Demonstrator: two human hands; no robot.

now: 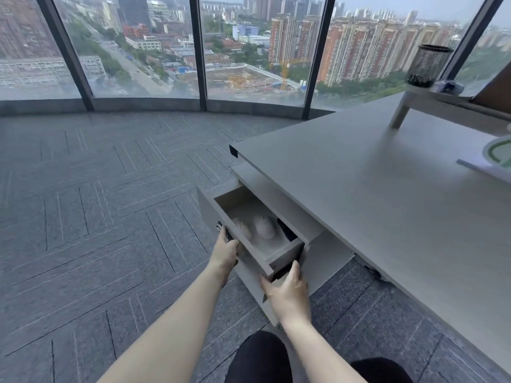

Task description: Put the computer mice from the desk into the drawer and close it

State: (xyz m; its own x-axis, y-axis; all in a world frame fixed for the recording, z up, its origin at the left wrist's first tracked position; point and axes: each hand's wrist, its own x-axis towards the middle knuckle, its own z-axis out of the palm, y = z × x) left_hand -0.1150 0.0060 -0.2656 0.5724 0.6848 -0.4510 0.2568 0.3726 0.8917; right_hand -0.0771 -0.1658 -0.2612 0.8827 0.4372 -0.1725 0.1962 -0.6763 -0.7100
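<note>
Left hand (225, 251) and right hand (287, 293) on open drawer (284, 254) front.

High-rise office: grey desk (373, 189), carpet tiles (96, 203), floor-to-ceiling windows (138, 45) w/ city view.

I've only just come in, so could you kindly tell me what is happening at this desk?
A person is working at the open drawer under the desk. The left hand is on the drawer front and the right hand is at its near corner. Two pale mice lie inside, with something dark beside them. No mouse shows on the visible part of the desk, and the drawer is not yet closed.
</note>
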